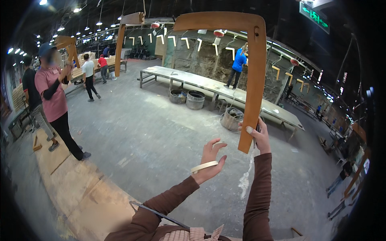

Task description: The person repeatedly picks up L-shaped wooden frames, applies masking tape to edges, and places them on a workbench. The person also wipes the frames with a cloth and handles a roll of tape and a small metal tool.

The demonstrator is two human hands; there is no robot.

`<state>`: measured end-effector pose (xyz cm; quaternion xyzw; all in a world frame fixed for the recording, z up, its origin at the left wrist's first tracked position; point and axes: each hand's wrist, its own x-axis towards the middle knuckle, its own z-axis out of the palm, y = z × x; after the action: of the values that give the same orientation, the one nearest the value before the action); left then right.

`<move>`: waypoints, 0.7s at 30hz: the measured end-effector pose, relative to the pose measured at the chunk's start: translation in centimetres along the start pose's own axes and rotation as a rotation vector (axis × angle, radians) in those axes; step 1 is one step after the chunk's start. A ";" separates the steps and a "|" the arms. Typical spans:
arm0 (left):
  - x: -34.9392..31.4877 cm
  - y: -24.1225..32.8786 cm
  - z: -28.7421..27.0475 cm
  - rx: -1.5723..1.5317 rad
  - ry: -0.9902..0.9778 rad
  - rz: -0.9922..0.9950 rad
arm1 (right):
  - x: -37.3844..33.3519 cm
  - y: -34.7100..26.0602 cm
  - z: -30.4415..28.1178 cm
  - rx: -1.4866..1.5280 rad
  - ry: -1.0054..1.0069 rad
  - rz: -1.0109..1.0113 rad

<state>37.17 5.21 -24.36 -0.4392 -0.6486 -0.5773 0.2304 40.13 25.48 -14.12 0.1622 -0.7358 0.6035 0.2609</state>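
A brown, glossy L-shaped wooden piece (255, 76) hangs upright in front of me, its short arm running left at the top. A dark hole shows near its corner. Around the lower part of its long leg, my right hand (262, 138) is closed, with the thumb on the front face. My left hand (210, 158) is raised to the left of that leg, apart from it, fingers spread and curved. A narrow cream ring, like a roll of tape (204, 166), sits round the left hand near the wrist.
Another brown wooden piece (118, 50) hangs at left. A person in a pink shirt (54, 94) stands on wooden boards (76, 193) by a third piece (71, 50). A long low table (193, 80) crosses behind, with metal tubs (195, 100) beside it; someone in blue (239, 62) stands on it.
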 end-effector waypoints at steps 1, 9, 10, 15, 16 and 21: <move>0.3 0.8 -0.7 -0.044 -0.030 -0.044 | -0.2 0.0 -0.8 0.019 -0.011 0.009; -0.3 10.0 -10.3 -1.192 -0.519 0.268 | -1.0 -0.1 -5.4 0.084 -0.038 0.041; -0.2 10.8 -11.2 -1.264 -0.622 0.353 | -1.0 -0.1 -5.7 0.073 -0.028 0.047; -0.7 14.3 -11.6 -1.435 -0.554 0.694 | -0.6 0.4 -6.6 0.042 -0.032 0.071; -0.6 14.5 -11.6 -1.433 -0.548 0.697 | -0.5 0.6 -6.6 0.042 -0.033 0.062; -0.2 15.0 -11.6 -1.402 -0.468 0.815 | -0.1 1.9 -6.6 0.072 -0.055 0.019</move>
<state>47.38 -6.64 -13.66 -0.7887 0.0380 -0.6119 -0.0454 40.38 32.30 -14.83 0.1809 -0.7219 0.6275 0.2287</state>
